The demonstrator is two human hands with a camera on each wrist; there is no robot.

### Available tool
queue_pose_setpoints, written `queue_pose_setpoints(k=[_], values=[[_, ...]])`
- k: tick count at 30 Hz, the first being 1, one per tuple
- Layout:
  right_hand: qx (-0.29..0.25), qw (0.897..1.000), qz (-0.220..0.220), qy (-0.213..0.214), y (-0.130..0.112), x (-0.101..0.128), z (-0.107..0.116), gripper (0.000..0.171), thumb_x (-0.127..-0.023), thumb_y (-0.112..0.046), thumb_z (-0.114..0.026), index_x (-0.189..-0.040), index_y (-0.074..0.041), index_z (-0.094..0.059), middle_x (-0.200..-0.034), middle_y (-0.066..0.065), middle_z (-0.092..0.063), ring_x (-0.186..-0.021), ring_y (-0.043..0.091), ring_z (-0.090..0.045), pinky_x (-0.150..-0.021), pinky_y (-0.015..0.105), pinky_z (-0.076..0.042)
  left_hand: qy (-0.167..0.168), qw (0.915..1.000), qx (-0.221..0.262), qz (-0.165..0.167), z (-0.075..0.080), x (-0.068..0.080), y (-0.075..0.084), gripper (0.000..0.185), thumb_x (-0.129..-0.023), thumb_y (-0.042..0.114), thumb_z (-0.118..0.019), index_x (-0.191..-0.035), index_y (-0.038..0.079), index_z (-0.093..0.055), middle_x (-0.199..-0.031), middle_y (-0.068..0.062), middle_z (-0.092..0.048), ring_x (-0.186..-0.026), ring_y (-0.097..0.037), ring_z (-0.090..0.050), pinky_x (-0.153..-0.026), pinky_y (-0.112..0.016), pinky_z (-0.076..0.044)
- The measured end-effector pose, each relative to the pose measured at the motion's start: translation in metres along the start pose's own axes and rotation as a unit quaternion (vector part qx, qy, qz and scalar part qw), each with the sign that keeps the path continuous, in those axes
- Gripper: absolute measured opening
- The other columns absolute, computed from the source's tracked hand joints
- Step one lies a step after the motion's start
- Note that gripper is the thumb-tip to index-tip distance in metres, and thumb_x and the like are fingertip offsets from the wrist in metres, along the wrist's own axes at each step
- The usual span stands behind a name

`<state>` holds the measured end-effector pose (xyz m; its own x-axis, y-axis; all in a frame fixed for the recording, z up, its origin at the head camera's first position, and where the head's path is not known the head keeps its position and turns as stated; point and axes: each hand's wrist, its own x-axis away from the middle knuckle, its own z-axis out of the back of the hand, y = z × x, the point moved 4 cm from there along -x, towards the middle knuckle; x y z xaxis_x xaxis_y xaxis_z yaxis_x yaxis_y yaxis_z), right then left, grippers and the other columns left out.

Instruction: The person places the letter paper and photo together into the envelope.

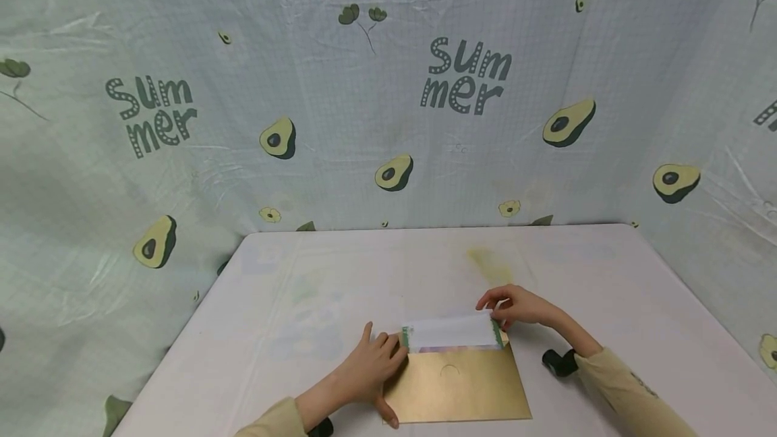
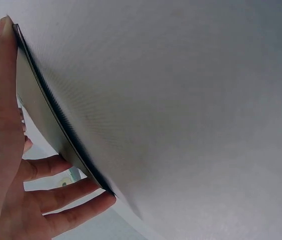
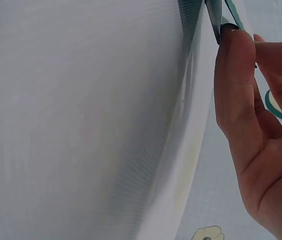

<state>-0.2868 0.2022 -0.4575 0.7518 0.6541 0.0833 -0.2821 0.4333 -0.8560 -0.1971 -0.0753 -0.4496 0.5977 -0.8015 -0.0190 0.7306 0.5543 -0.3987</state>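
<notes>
A flat gold envelope (image 1: 464, 390) lies near the front of the table. Across its far part is a white sheet (image 1: 449, 332) with green printed side edges and a thin purplish strip along its near side. My left hand (image 1: 371, 368) rests along the envelope's left edge, thumb at the near corner and fingers spread toward the far one. From the left wrist view, the fingertips (image 2: 108, 196) touch the envelope's edge (image 2: 63, 127). At the far right corner my right hand (image 1: 516, 307) pinches the white sheet; the exact contact is partly hidden by the fingers.
The white table (image 1: 291, 329) carries a faint yellow stain (image 1: 488, 265) toward the back. Curtains (image 1: 340, 86) printed with avocados and lettering stand behind it and at both sides. A black wrist device (image 1: 560, 363) sits by the right sleeve (image 1: 631, 393).
</notes>
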Motion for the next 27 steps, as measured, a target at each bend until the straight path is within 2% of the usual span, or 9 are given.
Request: queue_pose_setpoints(k=[19,27], values=[[0.015,1.0,0.011,-0.022,-0.006,0.006,-0.004,0.019,-0.086,-0.007,-0.053,-0.104,-0.002,-0.06,-0.092,0.013,-0.056,-0.066,0.008,-0.056,-0.054,0.028,-0.051,0.005,0.9999,-0.01,-0.001,0.0,0.0,0.001,0.098,-0.045,0.092,-0.04,-0.108,0.018,-0.046,-0.108,-0.002,-0.052,-0.096,-0.017,-0.052,-0.087,-0.053,-0.039],[0.066,0.995,0.065,-0.029,-0.01,0.002,-0.006,0.011,-0.087,-0.007,-0.052,-0.093,-0.005,-0.062,-0.088,0.012,-0.062,-0.064,0.01,-0.058,-0.053,0.028,-0.05,-0.001,1.0,-0.008,0.001,0.001,0.0,0.001,0.102,-0.045,0.092,-0.04,-0.113,0.016,-0.046,-0.108,-0.002,-0.052,-0.097,-0.017,-0.052,-0.088,-0.053,-0.039]])
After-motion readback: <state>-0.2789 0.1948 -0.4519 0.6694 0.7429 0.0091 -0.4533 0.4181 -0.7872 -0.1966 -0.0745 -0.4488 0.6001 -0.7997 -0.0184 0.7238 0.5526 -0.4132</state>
